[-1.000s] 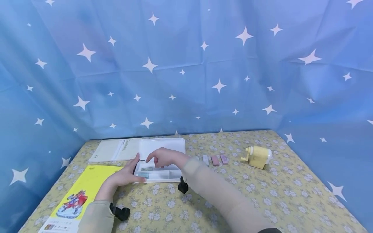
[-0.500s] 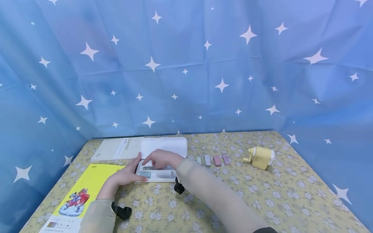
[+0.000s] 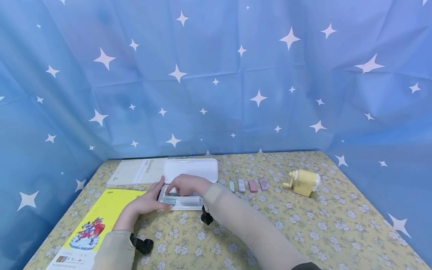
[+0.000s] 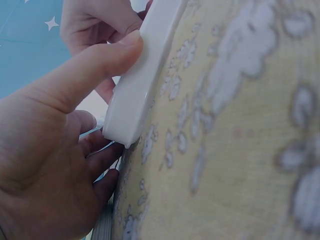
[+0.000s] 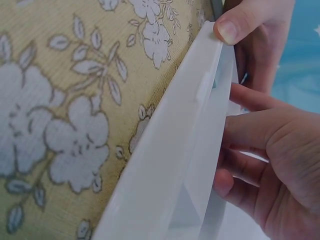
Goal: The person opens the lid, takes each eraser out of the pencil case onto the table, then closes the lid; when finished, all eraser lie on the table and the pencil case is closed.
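A white pencil case (image 3: pixel 189 208) lies open on the table, its lid (image 3: pixel 192 170) folded back behind it. My left hand (image 3: pixel 146 202) holds the case's left end, thumb on the front wall and fingers at the far side, as the left wrist view also shows. My right hand (image 3: pixel 189 184) reaches into the rear compartment with the index finger extended and the other fingers bent. Its fingertips are hidden by the divider in the right wrist view. A pale blue-green eraser-like block (image 3: pixel 170 202) sits in the front compartment, at the left.
Right of the case stand several small blocks in a row, among them a pink one (image 3: pixel 252 186) and a purple one (image 3: pixel 263 185). A yellow pencil sharpener with a crank (image 3: pixel 305 183) is farther right. A yellow book (image 3: pixel 98 217) and a white notebook (image 3: pixel 131 172) lie at left.
The right hand has moved slightly left and down over the case's rear compartment, covering more of the block there. The left hand keeps its hold. The head view has shifted a little.
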Demonstrator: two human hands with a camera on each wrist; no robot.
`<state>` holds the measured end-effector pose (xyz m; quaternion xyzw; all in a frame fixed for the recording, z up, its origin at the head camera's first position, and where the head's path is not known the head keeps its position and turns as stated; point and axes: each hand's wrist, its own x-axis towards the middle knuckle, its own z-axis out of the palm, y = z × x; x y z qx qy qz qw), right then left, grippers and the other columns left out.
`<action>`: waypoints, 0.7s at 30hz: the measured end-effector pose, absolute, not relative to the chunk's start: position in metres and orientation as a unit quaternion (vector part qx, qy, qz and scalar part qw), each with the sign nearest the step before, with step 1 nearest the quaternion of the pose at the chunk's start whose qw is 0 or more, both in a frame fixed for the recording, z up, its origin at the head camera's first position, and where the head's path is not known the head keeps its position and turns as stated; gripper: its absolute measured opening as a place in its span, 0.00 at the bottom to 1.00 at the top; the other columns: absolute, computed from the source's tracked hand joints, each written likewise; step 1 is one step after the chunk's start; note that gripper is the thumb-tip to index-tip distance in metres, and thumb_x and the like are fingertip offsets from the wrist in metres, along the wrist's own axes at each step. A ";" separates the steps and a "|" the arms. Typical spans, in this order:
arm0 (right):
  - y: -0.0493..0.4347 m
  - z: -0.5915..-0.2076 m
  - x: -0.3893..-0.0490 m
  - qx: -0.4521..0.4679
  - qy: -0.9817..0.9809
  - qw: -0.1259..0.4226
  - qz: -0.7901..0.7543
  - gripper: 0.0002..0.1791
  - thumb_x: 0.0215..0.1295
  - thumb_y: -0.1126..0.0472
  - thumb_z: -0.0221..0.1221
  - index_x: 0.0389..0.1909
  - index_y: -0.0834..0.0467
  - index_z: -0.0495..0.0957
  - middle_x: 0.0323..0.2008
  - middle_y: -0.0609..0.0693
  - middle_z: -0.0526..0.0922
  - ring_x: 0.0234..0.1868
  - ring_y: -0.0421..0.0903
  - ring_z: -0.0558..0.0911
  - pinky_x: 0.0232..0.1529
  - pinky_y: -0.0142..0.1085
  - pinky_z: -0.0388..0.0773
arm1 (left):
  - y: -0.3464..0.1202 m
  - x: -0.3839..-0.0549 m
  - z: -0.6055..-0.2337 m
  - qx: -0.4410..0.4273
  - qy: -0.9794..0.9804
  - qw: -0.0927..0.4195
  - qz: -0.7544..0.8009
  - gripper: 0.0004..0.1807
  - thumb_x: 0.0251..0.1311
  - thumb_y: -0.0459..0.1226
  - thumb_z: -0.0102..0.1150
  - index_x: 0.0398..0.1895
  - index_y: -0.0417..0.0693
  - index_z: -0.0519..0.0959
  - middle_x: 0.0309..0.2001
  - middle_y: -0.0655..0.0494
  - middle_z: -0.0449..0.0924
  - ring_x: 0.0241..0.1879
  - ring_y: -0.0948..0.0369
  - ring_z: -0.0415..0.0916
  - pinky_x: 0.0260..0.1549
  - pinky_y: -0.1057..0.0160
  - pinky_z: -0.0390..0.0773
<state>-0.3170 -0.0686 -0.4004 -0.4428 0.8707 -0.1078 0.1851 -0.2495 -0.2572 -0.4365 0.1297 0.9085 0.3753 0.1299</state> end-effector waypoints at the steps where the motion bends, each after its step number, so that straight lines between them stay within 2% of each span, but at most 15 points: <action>1: -0.068 -0.400 -0.317 -0.442 0.871 0.184 -0.110 0.30 0.64 0.77 0.53 0.58 0.41 0.80 0.33 0.43 0.79 0.23 0.41 0.70 0.23 0.31 0.67 | -0.257 -0.250 -0.436 0.129 0.908 0.130 0.376 0.66 0.51 0.51 0.71 0.77 0.45 0.31 0.75 0.37 0.34 0.73 0.38 0.33 0.63 0.34 0.49; 5: -0.066 -0.400 -0.318 -0.444 0.871 0.178 -0.113 0.29 0.64 0.75 0.54 0.58 0.43 0.79 0.34 0.42 0.79 0.26 0.40 0.73 0.25 0.30 0.68 | -0.257 -0.249 -0.436 0.130 0.907 0.131 0.379 0.66 0.50 0.50 0.71 0.77 0.45 0.31 0.75 0.36 0.34 0.72 0.37 0.34 0.62 0.33 0.50; 13: -0.055 -0.391 -0.320 -0.450 0.871 0.161 -0.113 0.28 0.64 0.71 0.58 0.62 0.45 0.75 0.24 0.44 0.76 0.23 0.39 0.69 0.28 0.29 0.66 | -0.257 -0.247 -0.435 0.122 0.907 0.137 0.379 0.66 0.51 0.51 0.71 0.77 0.45 0.30 0.75 0.37 0.33 0.72 0.37 0.33 0.62 0.32 0.49; 21: -0.041 -0.382 -0.319 -0.459 0.867 0.154 -0.118 0.25 0.66 0.67 0.59 0.63 0.48 0.74 0.33 0.44 0.80 0.31 0.38 0.75 0.34 0.30 0.72 | -0.256 -0.247 -0.433 0.119 0.911 0.136 0.371 0.66 0.51 0.51 0.71 0.77 0.45 0.30 0.75 0.36 0.33 0.72 0.36 0.33 0.61 0.31 0.48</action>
